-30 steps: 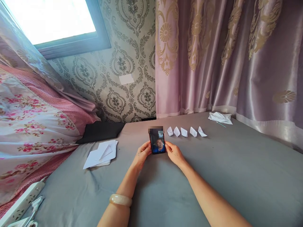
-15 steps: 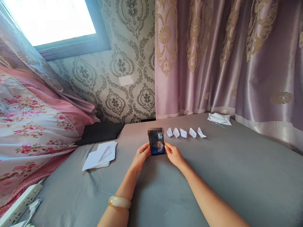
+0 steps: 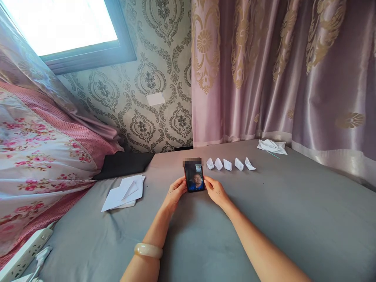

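A smartphone (image 3: 194,178) is held upright between my two hands, its lit screen facing me. On the screen a person shows large, with a small inset picture at the upper right. My left hand (image 3: 177,190) grips the phone's left edge, and my right hand (image 3: 215,189) pinches its right edge. A pale bangle (image 3: 148,250) circles my left forearm. Just beyond my right hand stand several folded white paper pieces (image 3: 227,164) in a row. The phone's back and the fingers behind it are hidden.
White paper sheets (image 3: 114,198), with a folded piece on top, lie left on the grey cloth (image 3: 205,243). More folded paper (image 3: 272,146) is at the far right. A black cloth (image 3: 126,163) lies back left; a power strip (image 3: 28,248) is at the left front.
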Available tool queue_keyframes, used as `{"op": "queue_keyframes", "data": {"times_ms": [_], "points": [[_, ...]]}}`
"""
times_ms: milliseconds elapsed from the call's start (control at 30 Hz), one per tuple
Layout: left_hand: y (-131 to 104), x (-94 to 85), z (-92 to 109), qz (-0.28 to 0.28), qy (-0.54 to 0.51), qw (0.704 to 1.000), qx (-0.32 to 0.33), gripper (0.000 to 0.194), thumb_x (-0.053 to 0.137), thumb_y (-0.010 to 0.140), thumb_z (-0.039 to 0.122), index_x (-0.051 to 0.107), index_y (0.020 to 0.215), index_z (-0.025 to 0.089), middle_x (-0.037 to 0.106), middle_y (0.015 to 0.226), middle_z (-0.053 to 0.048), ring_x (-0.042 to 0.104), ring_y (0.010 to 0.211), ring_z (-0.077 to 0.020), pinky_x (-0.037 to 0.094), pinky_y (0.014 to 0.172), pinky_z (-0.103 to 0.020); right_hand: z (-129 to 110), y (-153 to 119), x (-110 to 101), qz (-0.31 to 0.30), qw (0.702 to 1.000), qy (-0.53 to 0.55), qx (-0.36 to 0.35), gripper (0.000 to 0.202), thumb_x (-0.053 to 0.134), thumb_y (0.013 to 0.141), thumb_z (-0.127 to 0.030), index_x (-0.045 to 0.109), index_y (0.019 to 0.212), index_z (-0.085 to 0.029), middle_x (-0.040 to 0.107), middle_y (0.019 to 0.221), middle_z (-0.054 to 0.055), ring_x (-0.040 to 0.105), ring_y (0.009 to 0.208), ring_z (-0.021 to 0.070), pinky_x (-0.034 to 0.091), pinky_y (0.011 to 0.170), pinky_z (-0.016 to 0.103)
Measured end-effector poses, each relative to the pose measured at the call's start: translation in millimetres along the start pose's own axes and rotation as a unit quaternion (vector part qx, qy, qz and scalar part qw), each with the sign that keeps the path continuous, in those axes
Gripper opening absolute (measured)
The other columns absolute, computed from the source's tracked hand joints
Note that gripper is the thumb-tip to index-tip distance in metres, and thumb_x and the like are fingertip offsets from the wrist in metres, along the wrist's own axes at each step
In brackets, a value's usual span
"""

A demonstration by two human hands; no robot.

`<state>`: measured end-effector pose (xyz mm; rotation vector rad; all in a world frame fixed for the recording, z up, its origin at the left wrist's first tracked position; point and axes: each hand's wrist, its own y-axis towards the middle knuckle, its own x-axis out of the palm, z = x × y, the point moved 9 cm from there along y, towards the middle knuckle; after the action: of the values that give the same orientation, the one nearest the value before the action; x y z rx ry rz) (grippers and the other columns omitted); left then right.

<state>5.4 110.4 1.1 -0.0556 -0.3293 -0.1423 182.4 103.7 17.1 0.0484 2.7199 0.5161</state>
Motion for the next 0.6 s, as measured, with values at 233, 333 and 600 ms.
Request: {"op": "queue_keyframes", "data": {"times_ms": [233, 333, 600], "points": [[1.6, -0.9, -1.8, -0.007, 0.005, 1.0, -0.004, 0.056, 0.084, 0.065, 0.046, 0.072, 0.112, 0.018, 0.073, 0.108, -0.009, 0.066, 0.1, -0.0238, 0.045, 0.097, -0.038, 3.9, 1.1, 3.1, -0.013, 1.0, 0.018, 0.013, 0.04, 0.04, 0.093, -0.032, 0.068, 0.119, -0.019, 0.076, 0.095, 0.006, 0.07, 0.087, 0.0222, 0.055, 0.082, 0.035], [3.3, -3.1, -3.4, -0.004, 0.007, 1.0, -0.005, 0.059, 0.084, 0.063, 0.046, 0.071, 0.114, 0.019, 0.073, 0.106, -0.009, 0.066, 0.099, -0.0235, 0.045, 0.097, -0.038, 7.2, 1.8, 3.3, -0.008, 0.999, 0.032, 0.021, 0.04, 0.042, 0.092, -0.032, 0.068, 0.12, -0.019, 0.076, 0.091, 0.005, 0.07, 0.087, 0.0221, 0.056, 0.082, 0.035], [1.3, -2.4, -1.5, -0.004, 0.004, 1.0, -0.002, 0.059, 0.085, 0.064, 0.039, 0.07, 0.117, 0.019, 0.073, 0.107, -0.009, 0.065, 0.101, -0.024, 0.044, 0.097, -0.038, 18.4, 4.4, 6.3, -0.007, 0.998, 0.053, 0.044, 0.037, 0.046, 0.092, -0.03, 0.068, 0.119, -0.02, 0.075, 0.105, 0.006, 0.071, 0.094, 0.023, 0.056, 0.086, 0.037]]}}
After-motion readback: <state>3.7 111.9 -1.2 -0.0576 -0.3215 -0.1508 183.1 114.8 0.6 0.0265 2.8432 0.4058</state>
